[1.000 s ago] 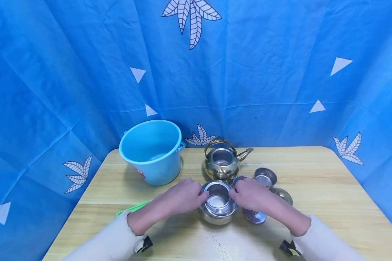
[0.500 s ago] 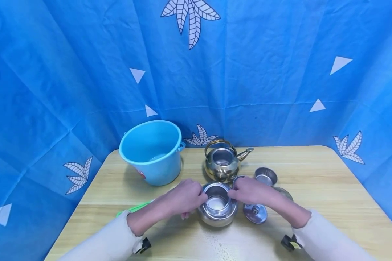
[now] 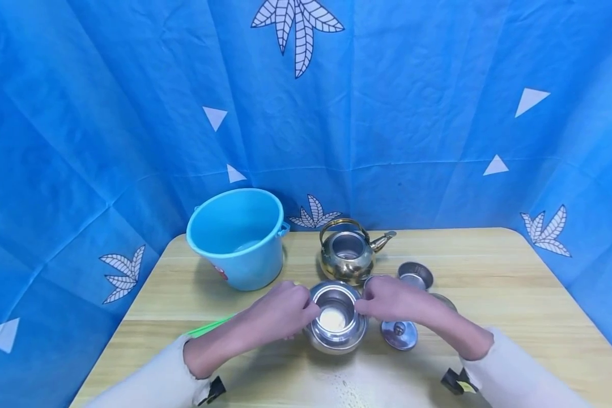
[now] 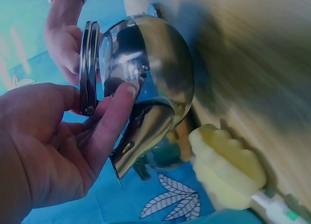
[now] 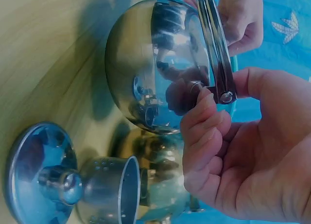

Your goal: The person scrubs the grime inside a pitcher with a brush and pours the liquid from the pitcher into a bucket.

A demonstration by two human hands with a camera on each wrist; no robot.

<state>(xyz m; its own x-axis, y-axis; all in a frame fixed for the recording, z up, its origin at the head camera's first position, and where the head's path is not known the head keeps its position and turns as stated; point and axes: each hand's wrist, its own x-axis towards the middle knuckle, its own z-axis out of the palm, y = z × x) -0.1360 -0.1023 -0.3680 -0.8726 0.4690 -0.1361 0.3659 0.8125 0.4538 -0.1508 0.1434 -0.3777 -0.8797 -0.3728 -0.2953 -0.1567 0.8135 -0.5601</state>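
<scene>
A lidless silver kettle (image 3: 336, 343) stands at the front middle of the table in the head view, its round mouth facing up. My left hand (image 3: 285, 309) grips the lower end of its folding handle (image 4: 89, 63) on the spout side. One finger lies along the kettle's body above the spout (image 4: 148, 127). On the opposite side, my right hand (image 3: 387, 298) pinches the other handle end near the rivet, thumb against fingers. Beside that hand lies a silver lid (image 3: 399, 335) with a knob. A perforated strainer cup (image 5: 107, 187) shows behind the lid in the right wrist view.
A gold kettle (image 3: 347, 263) without lid stands just behind, spout pointing right. Another metal cup (image 3: 416, 276) is at its right. A blue bucket (image 3: 234, 255) stands back left. A yellow sponge brush (image 4: 226, 165) lies left of the silver kettle. Water drops dot the front tabletop.
The silver kettle has shifted slightly left and its mouth has turned, showing more of the bright inner bottom. Both hands stay at its handle ends; the left one moved slightly left.
</scene>
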